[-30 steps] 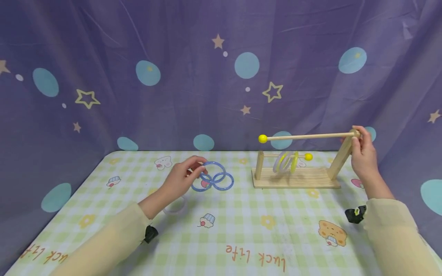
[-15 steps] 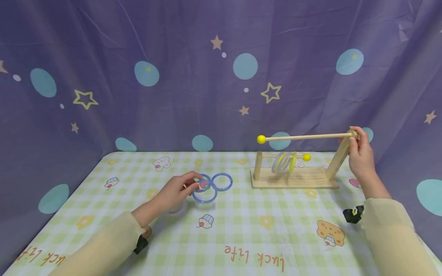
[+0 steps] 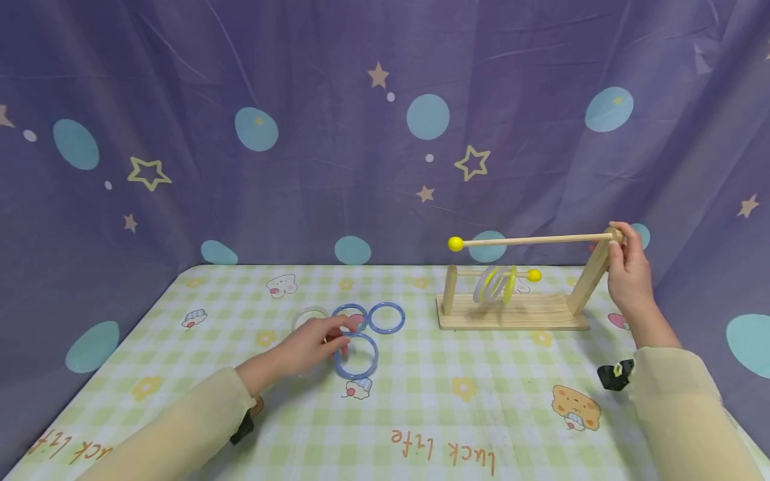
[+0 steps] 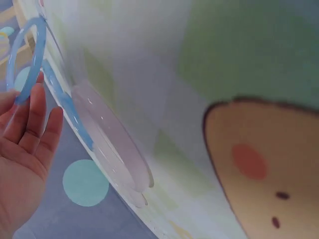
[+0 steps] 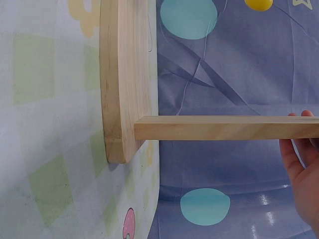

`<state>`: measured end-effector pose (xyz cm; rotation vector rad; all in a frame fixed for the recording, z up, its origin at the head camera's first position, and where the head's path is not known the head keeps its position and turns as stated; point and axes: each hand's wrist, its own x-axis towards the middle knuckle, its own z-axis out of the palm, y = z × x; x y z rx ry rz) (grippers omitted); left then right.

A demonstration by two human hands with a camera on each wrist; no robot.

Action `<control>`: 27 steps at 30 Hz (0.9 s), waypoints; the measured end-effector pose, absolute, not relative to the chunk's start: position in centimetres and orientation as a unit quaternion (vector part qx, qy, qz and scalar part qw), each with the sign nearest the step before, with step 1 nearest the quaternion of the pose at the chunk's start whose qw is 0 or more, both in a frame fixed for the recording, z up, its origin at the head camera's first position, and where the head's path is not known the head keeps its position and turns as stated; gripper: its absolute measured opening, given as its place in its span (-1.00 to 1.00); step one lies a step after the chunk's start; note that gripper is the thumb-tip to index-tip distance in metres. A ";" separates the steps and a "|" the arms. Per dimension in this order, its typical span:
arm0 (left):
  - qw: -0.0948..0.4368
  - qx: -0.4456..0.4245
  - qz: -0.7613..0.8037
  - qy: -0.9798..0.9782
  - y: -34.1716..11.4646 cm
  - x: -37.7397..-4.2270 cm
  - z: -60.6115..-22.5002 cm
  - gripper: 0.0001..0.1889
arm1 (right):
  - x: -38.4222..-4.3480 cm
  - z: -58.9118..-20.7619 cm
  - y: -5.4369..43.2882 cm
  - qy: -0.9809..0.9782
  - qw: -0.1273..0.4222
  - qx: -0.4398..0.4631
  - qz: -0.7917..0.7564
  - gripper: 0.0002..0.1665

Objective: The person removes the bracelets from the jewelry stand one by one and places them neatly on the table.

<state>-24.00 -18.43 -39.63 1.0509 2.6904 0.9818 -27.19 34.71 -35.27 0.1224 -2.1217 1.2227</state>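
Note:
My left hand [image 3: 314,344] pinches a blue ring [image 3: 356,379] between thumb and fingers; in the left wrist view that ring [image 4: 36,64] stands up on edge by the fingertips. Just behind it on the cloth lie two more blue rings, one [image 3: 387,332] to the right and one [image 3: 349,306] partly covered by the fingers. A pale clear ring [image 3: 309,308] shows past the back of this hand. At the right, my right hand [image 3: 631,270] grips the top of the slanted post [image 3: 591,274] of a wooden ring stand [image 3: 511,321].
The stand's upper rod [image 3: 535,239] ends in a yellow ball [image 3: 455,244] pointing left. Below it, a shorter rod carries several clear and yellow rings [image 3: 510,285] and a yellow ball [image 3: 535,275]. A checked cloth [image 3: 421,401] covers the table, with a purple curtain [image 3: 313,167] behind.
My left hand has come down and nearer with the blue ring, away from the other two blue rings. The right hand keeps its grip on the post.

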 end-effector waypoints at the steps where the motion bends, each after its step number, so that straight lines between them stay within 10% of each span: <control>1: 0.047 0.342 0.317 0.883 -18.4 -24.1 -39.7 -0.88 | -27.2 -35.3 34.7 -0.815 0.337 0.046 0.469 -0.54; 27: 0.049 0.333 0.215 0.917 -17.7 -25.7 -40.3 -0.89 | -27.5 -35.5 34.9 -0.812 0.324 0.034 0.485 -0.53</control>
